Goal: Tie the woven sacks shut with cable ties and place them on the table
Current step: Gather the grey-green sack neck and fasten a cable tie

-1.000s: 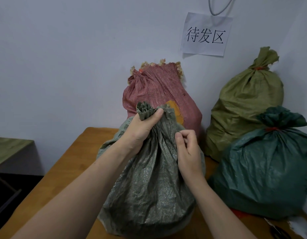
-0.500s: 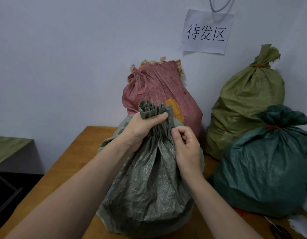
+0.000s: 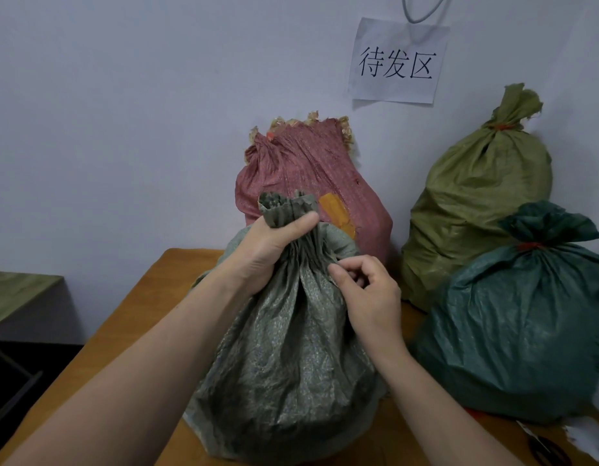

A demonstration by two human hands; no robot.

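Gripping the gathered neck [image 3: 288, 210] of the grey sack [image 3: 291, 364], my left hand [image 3: 271, 253] is clamped round the bunched cloth. My thumb lies across the front and the frilled mouth sticks up above my fist. My right hand [image 3: 368, 290] sits just below and to the right, fingers curled, thumb and forefinger pinching a fold of the same sack. The sack stands upright on the wooden surface [image 3: 137, 314], directly in front of me.

Behind it a red sack [image 3: 308, 176] stands against the wall [image 3: 123, 112], its top bunched. Off to the right are an olive sack [image 3: 476, 203] and, in front of it, a dark green sack [image 3: 520, 331], each cinched at the top with an orange tie [image 3: 530, 246]. A paper sign [image 3: 397, 62] with three characters hangs on the wall above them.
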